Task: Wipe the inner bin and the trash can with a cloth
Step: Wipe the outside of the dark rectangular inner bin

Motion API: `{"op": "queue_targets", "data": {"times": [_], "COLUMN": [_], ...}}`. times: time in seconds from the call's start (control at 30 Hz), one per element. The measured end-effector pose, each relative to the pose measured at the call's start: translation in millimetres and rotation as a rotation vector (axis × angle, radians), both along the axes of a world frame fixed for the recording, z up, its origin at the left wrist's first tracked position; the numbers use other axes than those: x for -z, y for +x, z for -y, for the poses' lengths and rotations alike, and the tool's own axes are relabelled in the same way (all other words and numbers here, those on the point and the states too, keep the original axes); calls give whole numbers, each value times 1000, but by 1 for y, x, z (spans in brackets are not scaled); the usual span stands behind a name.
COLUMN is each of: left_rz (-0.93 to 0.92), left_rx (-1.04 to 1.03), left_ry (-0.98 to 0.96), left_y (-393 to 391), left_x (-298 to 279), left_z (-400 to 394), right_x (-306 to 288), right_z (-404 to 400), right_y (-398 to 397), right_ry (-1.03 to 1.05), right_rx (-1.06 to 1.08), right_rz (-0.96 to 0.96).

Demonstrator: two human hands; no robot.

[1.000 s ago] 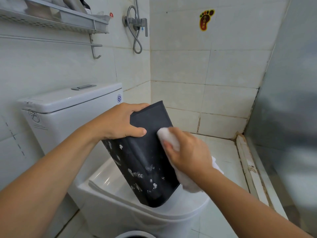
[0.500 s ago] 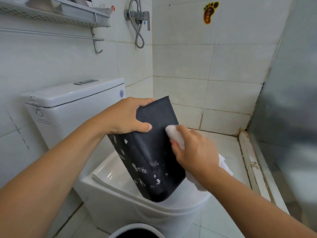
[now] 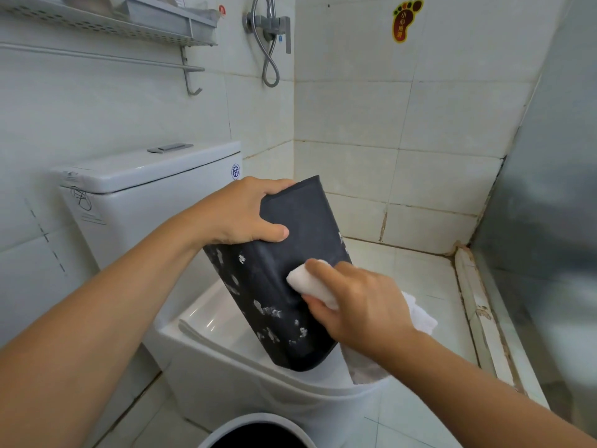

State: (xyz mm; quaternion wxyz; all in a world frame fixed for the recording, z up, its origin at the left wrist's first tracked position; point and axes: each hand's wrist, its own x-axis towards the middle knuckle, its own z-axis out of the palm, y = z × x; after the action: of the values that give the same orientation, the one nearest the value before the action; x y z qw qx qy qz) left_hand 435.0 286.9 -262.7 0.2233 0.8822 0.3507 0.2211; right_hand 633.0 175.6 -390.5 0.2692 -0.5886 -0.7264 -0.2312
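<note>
While the trash can (image 3: 258, 431) rim shows nearest, the right hand (image 3: 361, 305) grips a white cloth (image 3: 310, 282) against the tilted black inner bin (image 3: 290, 286) resting on the toilet (image 3: 226, 357); the left hand (image 3: 239, 211) clasps its upper end.

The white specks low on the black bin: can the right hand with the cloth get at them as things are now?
Probably yes. The right hand presses the cloth on the inner bin just above the white specks, with nothing between them; the left hand grips the top.
</note>
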Motion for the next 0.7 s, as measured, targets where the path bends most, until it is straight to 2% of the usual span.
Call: {"op": "queue_targets", "data": {"times": [0.1,0.17,0.27,0.43,0.57,0.63,0.7], "left_rz": [-1,-6,-2,-10,-24,-17,-16], "left_rx": [-11,-19,-21,-36,-51,-42,-44], "left_ry": [3,19,4,6,21,-3,-1], "left_y": [2,4,0,0,0,-3,-4], "left_x": [1,2,2,2,2,4,5], "left_z": [2,2,-2,-1,-4,-7,-9], "right_x": [-14,-11,-3,-20,-8,-9,-15], "right_z": [-21,-16,5,-22,-1,3,-5], "right_y": [11,4,-8,4,-14,-13,-12], "right_ry": [12,49,-13,-2,-16,-35,17], "right_rx": [153,106,-58,138,-19,-68,-31], "right_rz": [-182,-112,39,-151,17,36,2]}}
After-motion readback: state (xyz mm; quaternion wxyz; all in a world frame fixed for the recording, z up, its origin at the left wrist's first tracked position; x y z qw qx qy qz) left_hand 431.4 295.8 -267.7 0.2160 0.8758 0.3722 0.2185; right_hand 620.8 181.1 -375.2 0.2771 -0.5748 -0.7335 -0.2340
